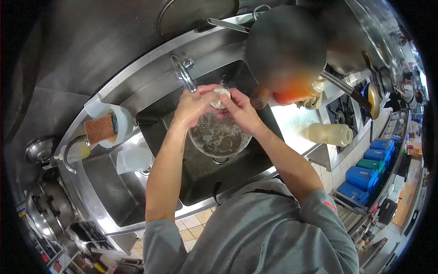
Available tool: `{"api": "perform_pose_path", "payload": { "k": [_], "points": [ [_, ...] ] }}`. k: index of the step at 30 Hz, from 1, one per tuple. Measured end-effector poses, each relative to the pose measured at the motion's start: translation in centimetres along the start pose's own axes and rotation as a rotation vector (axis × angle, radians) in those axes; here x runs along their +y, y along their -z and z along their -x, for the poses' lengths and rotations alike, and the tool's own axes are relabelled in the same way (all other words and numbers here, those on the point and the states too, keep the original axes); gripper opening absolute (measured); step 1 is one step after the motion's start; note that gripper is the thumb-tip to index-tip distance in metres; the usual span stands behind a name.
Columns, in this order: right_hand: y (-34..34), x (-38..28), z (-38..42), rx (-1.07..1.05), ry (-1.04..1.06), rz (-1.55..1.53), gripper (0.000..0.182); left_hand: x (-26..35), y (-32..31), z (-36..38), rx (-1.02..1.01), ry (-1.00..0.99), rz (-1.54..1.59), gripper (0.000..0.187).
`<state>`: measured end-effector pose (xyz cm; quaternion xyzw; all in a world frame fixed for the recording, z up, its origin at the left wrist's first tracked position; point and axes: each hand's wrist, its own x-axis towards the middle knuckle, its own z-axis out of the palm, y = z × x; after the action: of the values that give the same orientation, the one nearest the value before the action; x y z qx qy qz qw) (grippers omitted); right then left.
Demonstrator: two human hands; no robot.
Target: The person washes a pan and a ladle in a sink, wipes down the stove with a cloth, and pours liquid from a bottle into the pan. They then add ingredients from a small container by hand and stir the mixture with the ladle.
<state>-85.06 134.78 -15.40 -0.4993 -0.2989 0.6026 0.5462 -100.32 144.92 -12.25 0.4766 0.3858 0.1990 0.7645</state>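
Observation:
Under the tap [185, 75], my left hand [198, 102] and my right hand [242, 109] are closed around a small round white lid [221, 97]. My left hand is beneath the spout and looks wet. The fingers of my right hand grip the lid's right side, thumb on top. Below both hands, a round metal pot [220, 137] with cloudy, foamy water sits in the right basin of the sink [200, 182]. My fingers partly cover the lid, so its full shape is hidden.
A brown sponge [99, 129] rests on a white container [121, 125] at the left. A translucent tub [134, 160] sits by the left basin. At the right are a pale yellow bottle [329, 134], a stove [340, 114] and a long-handled pan [374, 100]. Something large and dark is blurred.

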Motion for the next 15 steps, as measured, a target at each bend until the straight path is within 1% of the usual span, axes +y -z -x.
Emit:
{"api": "perform_pose_path", "payload": {
  "k": [3,4,5,6,7,8,9,11,12,14,15],
  "points": [
    [-0.4,-0.4,0.1,0.017,-0.018,0.035,0.031,-0.7,0.3,-0.4,0.024,0.032,-0.002,0.038],
    [-0.5,-0.5,0.2,0.018,-0.017,0.037,0.031,-1.1,0.4,-0.2,0.014,-0.015,0.029,0.039],
    [-0.6,-0.6,0.2,0.044,-0.026,-0.054,0.031,-1.5,0.6,-0.1,0.004,-0.062,0.058,0.04],
    [-0.7,-0.7,0.2,0.069,-0.034,-0.144,0.031,-2.3,0.7,-0.1,0.003,-0.064,0.058,0.04],
    [-0.8,-0.6,-0.1,0.069,-0.029,-0.143,0.031,-3.0,0.8,-0.2,0.001,-0.14,0.067,0.041],
    [-0.8,-0.4,-0.3,0.059,-0.023,-0.22,0.031,-3.7,1.0,-0.2,0.0,-0.214,0.076,0.042],
    [-1.0,-0.3,-0.4,0.048,-0.019,-0.296,0.031,-3.5,0.7,0.3,0.0,-0.215,0.076,0.042],
    [-1.6,-0.1,-0.3,0.05,-0.021,-0.326,0.031,-2.8,-0.1,1.2,0.044,-0.224,0.186,0.044],
    [-2.0,-0.1,-0.2,0.053,-0.025,-0.357,0.03,-3.0,-0.2,1.2,0.047,-0.227,0.187,0.044],
    [-1.7,1.0,-0.4,0.047,-0.023,-0.34,0.03,-3.4,-0.2,1.0,0.119,-0.183,0.138,0.039],
    [-1.8,1.1,-0.4,0.044,-0.019,-0.324,0.03,-3.6,-0.4,0.9,0.122,-0.186,0.136,0.039]
  ]
}}
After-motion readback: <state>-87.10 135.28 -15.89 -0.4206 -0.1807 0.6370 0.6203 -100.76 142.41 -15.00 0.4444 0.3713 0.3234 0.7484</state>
